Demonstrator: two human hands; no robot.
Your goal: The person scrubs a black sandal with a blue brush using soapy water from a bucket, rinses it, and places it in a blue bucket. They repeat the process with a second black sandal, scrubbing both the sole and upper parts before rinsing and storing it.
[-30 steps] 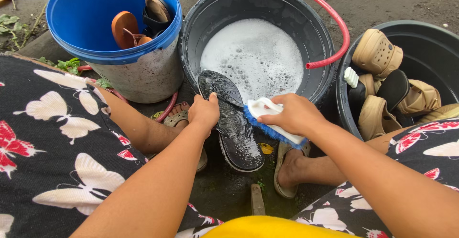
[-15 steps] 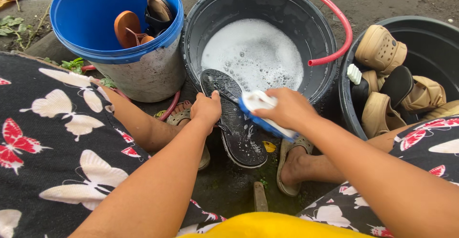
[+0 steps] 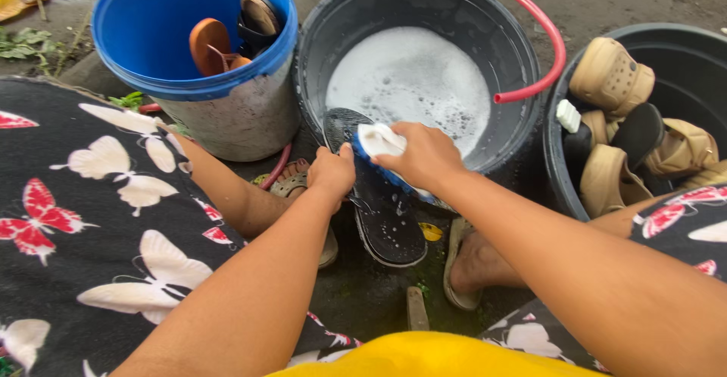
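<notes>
A black sandal point(image 3: 382, 210) leans sole-up on the rim of the grey tub point(image 3: 522, 112), long axis running away from the person. The left hand point(image 3: 332, 174) clasps its near-left edge; the right hand point(image 3: 424, 156) presses a blue-and-white brush point(image 3: 376, 142) on its far end. Suds fill the tub (a blue bucket point(image 3: 136, 66) holds sandals, a black tub point(image 3: 685, 51) tan shoes).

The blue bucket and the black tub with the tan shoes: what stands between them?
In the head view, a dark bucket of soapy water stands between the blue bucket and the black tub, with a red hose over its rim.
</notes>
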